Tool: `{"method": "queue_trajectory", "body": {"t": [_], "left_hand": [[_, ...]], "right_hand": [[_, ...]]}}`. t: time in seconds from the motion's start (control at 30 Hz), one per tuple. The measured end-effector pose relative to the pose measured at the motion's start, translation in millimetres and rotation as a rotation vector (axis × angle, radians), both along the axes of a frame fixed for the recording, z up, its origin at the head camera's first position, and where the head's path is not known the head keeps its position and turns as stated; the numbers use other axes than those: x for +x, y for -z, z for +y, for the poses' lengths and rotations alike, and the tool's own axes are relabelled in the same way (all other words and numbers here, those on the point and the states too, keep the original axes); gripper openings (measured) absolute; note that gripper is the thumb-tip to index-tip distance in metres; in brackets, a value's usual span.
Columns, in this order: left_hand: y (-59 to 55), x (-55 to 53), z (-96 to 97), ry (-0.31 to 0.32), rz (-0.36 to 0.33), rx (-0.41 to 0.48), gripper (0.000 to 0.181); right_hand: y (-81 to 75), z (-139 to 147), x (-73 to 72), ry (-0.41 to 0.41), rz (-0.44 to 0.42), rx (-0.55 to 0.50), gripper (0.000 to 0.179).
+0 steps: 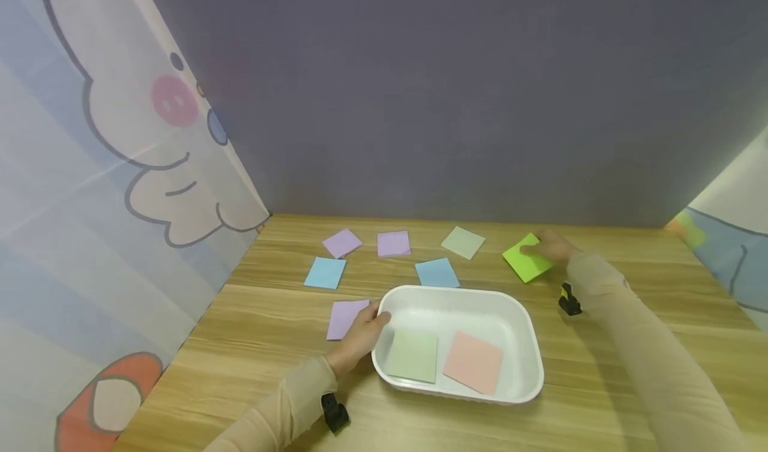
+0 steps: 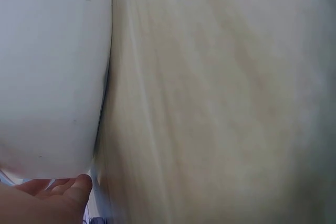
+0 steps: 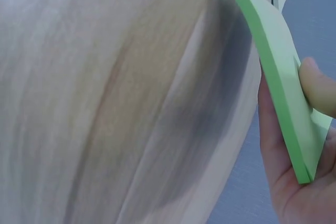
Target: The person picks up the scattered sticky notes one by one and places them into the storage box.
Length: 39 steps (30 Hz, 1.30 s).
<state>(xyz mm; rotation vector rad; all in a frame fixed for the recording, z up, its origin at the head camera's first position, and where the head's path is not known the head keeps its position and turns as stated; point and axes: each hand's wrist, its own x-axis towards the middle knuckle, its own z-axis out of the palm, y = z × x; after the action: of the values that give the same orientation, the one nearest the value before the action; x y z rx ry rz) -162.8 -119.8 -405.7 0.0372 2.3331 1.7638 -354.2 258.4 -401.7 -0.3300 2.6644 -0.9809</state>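
A wood-grain table (image 1: 252, 352) bears a white tub (image 1: 465, 315), whose left end the left hand (image 1: 360, 335) grips with its thumb over the rim. Beyond the tub's far right corner, the right hand (image 1: 557, 247) pinches a bright green pad (image 1: 527, 265) between thumb and fingers, off the wood. Inside the tub a pale green pad (image 1: 413, 355) and a pink pad (image 1: 474, 363) lie side by side, apart, while a purple pad (image 1: 343, 317) lies just beside the left hand and a blue pad (image 1: 437, 273) near the tub's far rim.
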Motion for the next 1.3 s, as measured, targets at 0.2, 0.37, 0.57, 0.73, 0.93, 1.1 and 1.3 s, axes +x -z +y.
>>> {"method": "queue_trajectory", "body": {"t": [0.2,0.37,0.57,0.73,0.93,1.1,1.3], "left_hand": [[12.1,-6.8,-4.1,0.009,-0.003,0.000,0.043],[29.5,-17.2,-8.6,-0.004,-0.002,0.007,0.045],[32.9,-17.2,-9.5,0.009,-0.004,0.002,0.046],[32.0,-13.9,-10.7,0.010,-0.005,0.004,0.046],[33.4,-15.2,-10.7,0.021,0.002,0.009,0.047],[35.7,-17.6,-10.8,0.034,-0.002,0.023,0.046],[34.6,-18.7,-8.9,0.021,0.002,0.009,0.046]], "right_hand": [[-1.1,3,-1.2,0.037,0.000,-0.042,0.039],[-5.1,6,-2.2,0.058,0.031,-0.044,0.042],[-8.9,7,3.9,0.075,0.024,-0.058,0.045],[-13.7,4,10.9,0.073,0.010,-0.082,0.046],[-17.7,0,16.3,0.091,0.009,-0.109,0.040],[-19.3,1,17.6,0.093,0.010,-0.103,0.039],[-21.0,5,20.2,0.094,0.030,-0.092,0.038]]}}
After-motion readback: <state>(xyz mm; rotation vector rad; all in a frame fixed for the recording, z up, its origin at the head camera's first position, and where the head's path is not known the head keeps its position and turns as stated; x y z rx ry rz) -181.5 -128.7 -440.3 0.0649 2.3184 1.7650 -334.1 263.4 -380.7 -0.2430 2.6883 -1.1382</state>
